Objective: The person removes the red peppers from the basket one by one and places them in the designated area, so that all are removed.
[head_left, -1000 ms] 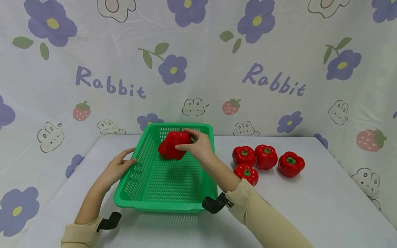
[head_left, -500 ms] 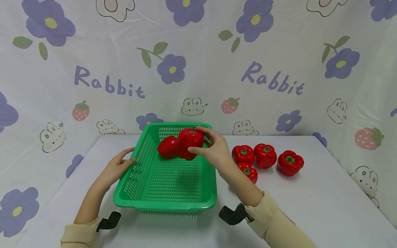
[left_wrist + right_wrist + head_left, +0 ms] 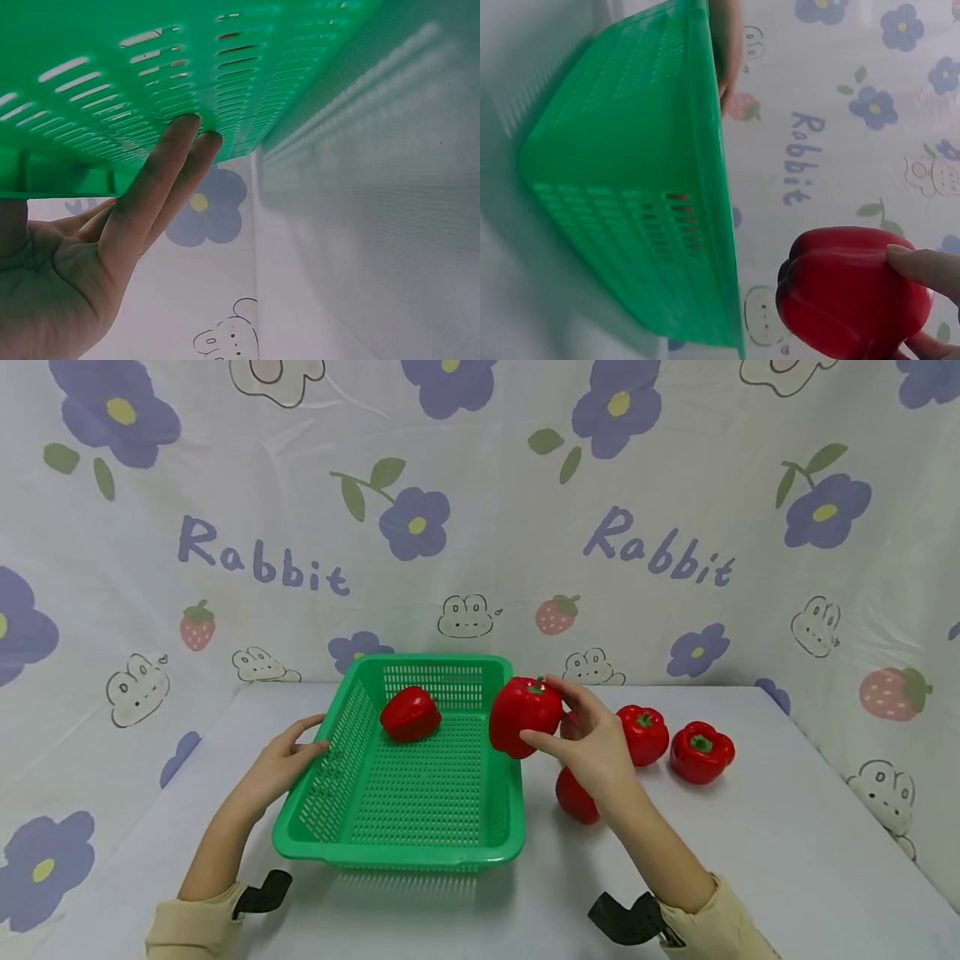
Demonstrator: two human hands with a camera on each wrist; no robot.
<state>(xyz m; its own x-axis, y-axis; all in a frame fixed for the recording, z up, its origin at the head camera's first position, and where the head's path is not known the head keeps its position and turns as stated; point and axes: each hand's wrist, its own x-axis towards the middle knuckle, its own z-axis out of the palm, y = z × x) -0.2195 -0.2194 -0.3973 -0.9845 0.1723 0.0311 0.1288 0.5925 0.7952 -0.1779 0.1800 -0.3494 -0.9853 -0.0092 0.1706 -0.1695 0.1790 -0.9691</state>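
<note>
My right hand pinches a red bell pepper between thumb and fingers, holding it up at the right rim of the green basket. In the right wrist view this pepper appears beyond the basket's rim, with a thumb on its side. A second bell pepper lies on its side toward the back of the basket. My left hand holds the basket's left side. In the left wrist view, two straight fingers press its slotted outer wall while the thumb goes over the rim.
To the right on the white table stand more red bell peppers: one at the far right, one beside it, and one nearer. Another is mostly hidden behind my right hand. A patterned cloth hangs behind the table.
My right hand has carried its bell pepper rightward, from inside the basket to the right rim. The second pepper stays in the basket. My left hand and the basket have hardly moved.
</note>
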